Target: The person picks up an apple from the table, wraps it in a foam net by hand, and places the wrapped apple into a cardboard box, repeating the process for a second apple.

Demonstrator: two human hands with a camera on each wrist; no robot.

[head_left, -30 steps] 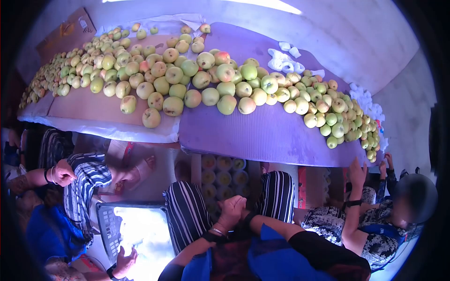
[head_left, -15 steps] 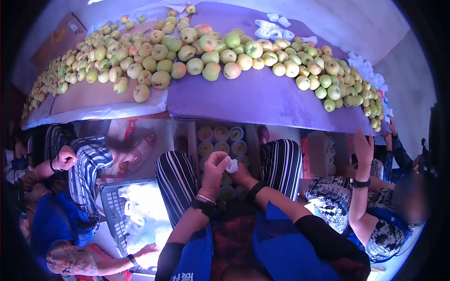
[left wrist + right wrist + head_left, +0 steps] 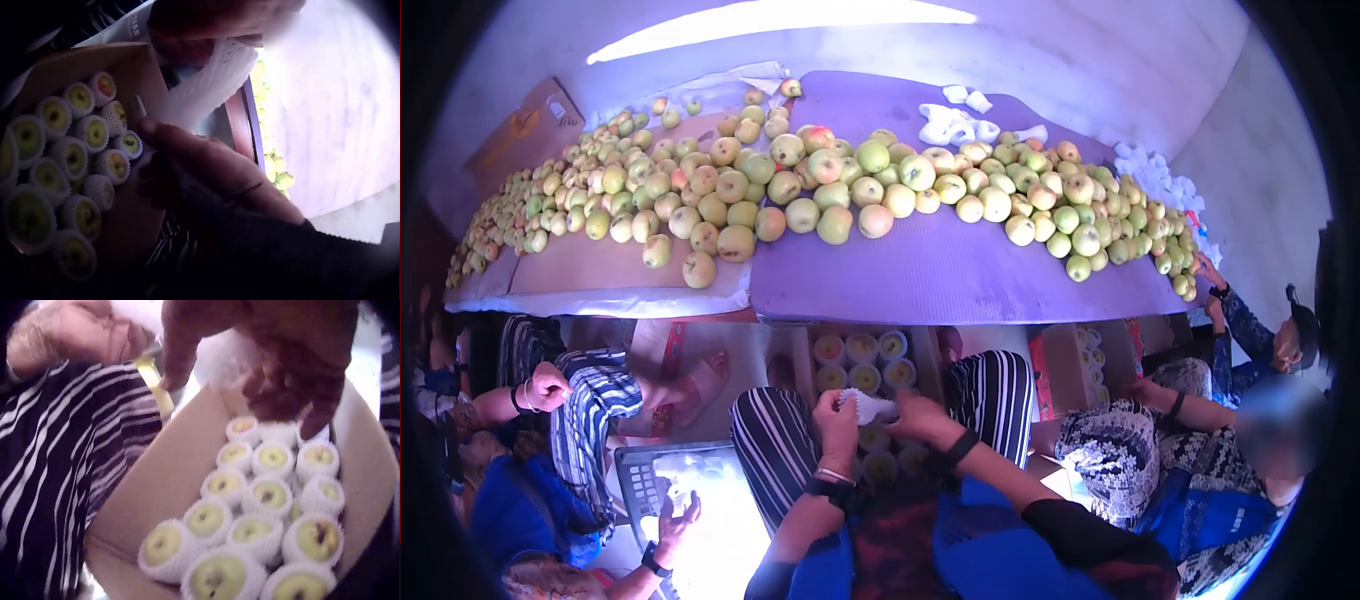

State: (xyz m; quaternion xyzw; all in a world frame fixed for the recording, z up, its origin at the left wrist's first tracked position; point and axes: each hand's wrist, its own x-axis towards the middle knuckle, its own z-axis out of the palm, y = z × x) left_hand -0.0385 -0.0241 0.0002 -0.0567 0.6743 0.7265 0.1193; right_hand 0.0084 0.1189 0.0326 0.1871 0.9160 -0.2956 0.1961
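Note:
A white foam fruit net (image 3: 868,407) is stretched between my two hands above an open carton of apples. My left hand (image 3: 837,430) pinches one end of the net; in the left wrist view the mesh (image 3: 209,84) runs from those fingertips up to the other hand. At the narrower end, my right hand (image 3: 925,420) grips the net with thumb and fingers. In the right wrist view that hand (image 3: 281,350) partly covers the net. Beneath lie several apples (image 3: 272,494) in white foam nets, stems or blossom ends facing up, inside the cardboard carton (image 3: 169,469).
A long heap of loose apples (image 3: 830,190) covers the purple-topped table (image 3: 880,285) ahead. Foam nets (image 3: 950,125) lie behind it. A dark crate (image 3: 640,490) stands at my left. People sit on both sides, one hand (image 3: 675,530) over the crate. Another carton (image 3: 1060,370) stands right.
My hands were clasped together, then held a small bunched foam net; now they are apart with it drawn out between them. The neighbour at right has lowered a raised arm.

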